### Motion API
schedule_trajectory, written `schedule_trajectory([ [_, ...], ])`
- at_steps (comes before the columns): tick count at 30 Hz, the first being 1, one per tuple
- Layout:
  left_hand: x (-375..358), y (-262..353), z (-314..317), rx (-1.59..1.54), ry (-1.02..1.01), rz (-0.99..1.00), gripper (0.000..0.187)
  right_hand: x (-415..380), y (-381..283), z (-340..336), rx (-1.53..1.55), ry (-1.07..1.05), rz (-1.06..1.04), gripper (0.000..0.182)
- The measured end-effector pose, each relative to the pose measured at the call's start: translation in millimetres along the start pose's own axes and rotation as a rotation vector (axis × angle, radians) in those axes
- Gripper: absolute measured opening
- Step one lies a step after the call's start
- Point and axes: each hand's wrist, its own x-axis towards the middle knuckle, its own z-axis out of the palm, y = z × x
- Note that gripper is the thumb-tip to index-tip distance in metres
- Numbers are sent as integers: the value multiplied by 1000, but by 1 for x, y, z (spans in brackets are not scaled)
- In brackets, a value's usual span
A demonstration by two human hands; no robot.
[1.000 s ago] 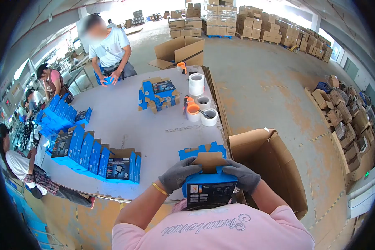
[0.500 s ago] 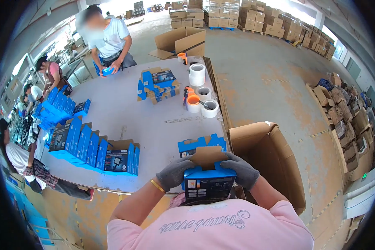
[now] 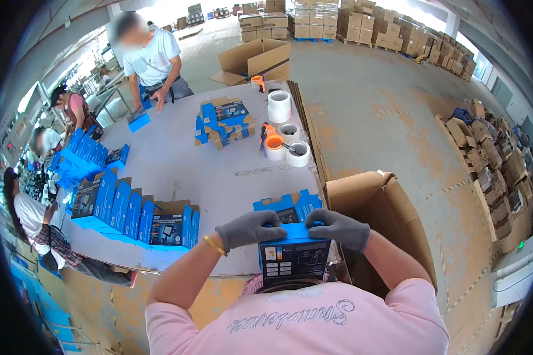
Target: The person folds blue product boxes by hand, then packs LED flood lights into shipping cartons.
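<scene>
A blue-and-black printed carton [image 3: 296,260] stands upright against my body at the table's near edge. My left hand [image 3: 247,229], in a grey glove, grips the left side of its top, with fingers bent onto the blue lid. From the other side my right hand [image 3: 340,229], gloved too, holds the right end of the same lid, fingertips curled on it. The carton's top lies folded down between both hands. Just behind it, flat blue cartons [image 3: 287,204] rest on the table, partly hidden by my hands.
On the white table [image 3: 213,189] stand a row of blue cartons [image 3: 121,204], flattened cartons [image 3: 225,121], tape rolls [image 3: 279,106] and an orange tape dispenser [image 3: 273,142]. An open cardboard box [image 3: 385,219] sits at my right. A co-worker [image 3: 154,59] stands across the table.
The brown inner flap that stood up is out of sight, and the blue lid is folded over. My hands moved onto the top. The co-worker's blue carton is lower, at the table.
</scene>
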Motion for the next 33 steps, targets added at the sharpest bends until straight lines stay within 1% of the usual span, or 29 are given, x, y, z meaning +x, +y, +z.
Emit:
schedule_trajectory([
  [1, 2, 0, -1, 17, -9, 47, 48, 0, -9, 2, -126, -4, -14, 41],
  [2, 4, 0, -1, 36, -17, 97, 50, 0, -18, 1, -170, -61, 14, 54],
  [3, 7, 2, -3, 57, -25, 148, 52, 3, -22, 0, -269, -96, 37, 54],
  [4, 9, 10, -7, 137, -101, 85, 57, 5, -25, -1, -369, -131, 62, 55],
  [7, 22, 12, -3, 459, -185, 62, 57, 11, -37, 1, -626, -185, 130, 57],
  [8, 24, 10, -4, 421, -172, 70, 58, 12, -40, 2, -705, -197, 153, 57],
  [10, 22, 2, -6, 339, -145, 83, 59, 10, -38, -2, -455, -184, 128, 56],
  [11, 17, -2, -7, 206, -135, 90, 59, 8, -35, -4, -329, -178, 115, 55],
  [14, 2, -15, -6, -155, -95, 111, 58, -3, -19, 6, -120, 25, 49, 54],
  [16, -13, -26, 3, -359, -38, 91, 59, -9, -33, 19, -350, 17, -161, 52],
  [17, -21, -29, 4, -289, -19, 125, 61, -8, -36, 25, -455, 1, -271, 51],
  [19, -37, -29, 1, -159, 23, 198, 65, 2, -15, 10, 570, 1, -303, 49],
  [20, -51, -26, -1, -275, -12, 147, 74, 8, -4, 6, 1078, 27, -272, 48],
  [23, -87, -42, -3, -201, 19, 244, 87, 23, 16, 21, 345, 139, -12, 58],
  [24, -103, -37, -8, -165, 37, 152, 92, 22, 13, 36, 140, -78, -126, 80],
  [27, -139, -46, -10, -216, 117, 91, 93, 40, 4, 77, -396, -158, -308, 100],
  [28, -153, -47, -12, -108, 218, 126, 90, 48, -13, 96, -296, -136, -285, 99],
  [30, -183, -54, -21, 124, 414, 198, 85, 69, -40, 117, -625, -86, -441, 93],
  [31, -196, -64, -27, 222, 548, 238, 81, 81, -50, 128, -787, -57, -523, 90],
  [32, -208, -76, -32, 322, 680, 278, 77, 97, -56, 144, -865, 26, -653, 82],
  [33, -218, -87, -36, 425, 809, 316, 73, 115, -58, 160, -958, 61, -793, 80],
])
